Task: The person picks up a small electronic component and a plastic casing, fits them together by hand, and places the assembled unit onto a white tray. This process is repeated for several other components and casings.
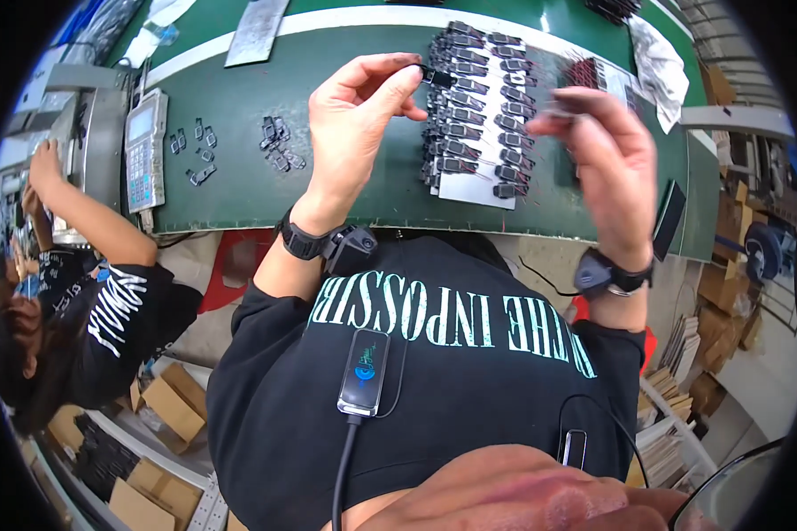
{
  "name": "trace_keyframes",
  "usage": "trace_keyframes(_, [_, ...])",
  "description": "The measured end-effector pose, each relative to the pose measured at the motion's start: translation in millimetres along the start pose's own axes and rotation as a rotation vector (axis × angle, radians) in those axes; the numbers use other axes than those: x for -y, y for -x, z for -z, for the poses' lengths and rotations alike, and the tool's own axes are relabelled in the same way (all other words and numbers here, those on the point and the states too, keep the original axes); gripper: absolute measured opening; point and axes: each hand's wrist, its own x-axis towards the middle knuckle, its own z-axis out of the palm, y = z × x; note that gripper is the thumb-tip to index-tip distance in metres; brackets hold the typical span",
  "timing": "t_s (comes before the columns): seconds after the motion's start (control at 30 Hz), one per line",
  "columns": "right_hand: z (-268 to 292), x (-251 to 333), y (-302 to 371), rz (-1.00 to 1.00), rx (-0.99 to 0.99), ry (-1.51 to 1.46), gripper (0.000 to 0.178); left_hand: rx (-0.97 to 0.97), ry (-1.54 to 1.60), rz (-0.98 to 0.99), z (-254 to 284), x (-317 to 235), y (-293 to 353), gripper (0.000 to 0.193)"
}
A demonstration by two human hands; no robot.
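Observation:
My left hand (356,115) is raised over the green work table. Its thumb and forefinger pinch a small black rectangular part (437,78). Just beyond that part, rows of small black rectangular parts with thin dark-red wires (460,130) cover a white board (480,189). On the right of the board hovers my right hand (613,155), smeared by motion, with its thumb and fingers near each other; whether anything is between them cannot be made out. Loose small black frame-like pieces (276,133) lie in a cluster left of my left hand.
More loose pieces (205,134) lie farther left, near a grey keypad device with a screen (145,146). A bundle of dark-red wires (582,75) and a white plastic bag (658,75) are at the right. A metal plate (257,31) lies at the back. A co-worker's arm (93,203) is at far left.

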Motion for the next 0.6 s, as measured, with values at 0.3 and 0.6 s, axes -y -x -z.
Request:
trace_keyframes(0.3, [-42.5,-53.9,-5.4,-0.025,-0.168,-0.052,0.021,0.076,-0.116,-0.077,-19.1,17.6,11.5,0.017])
trace_keyframes(0.6, [-44.4,-69.0,-0.5,0.038,-0.219,-0.044,0.018,0.126,0.054,0.121,-19.4,17.2,19.9,0.024])
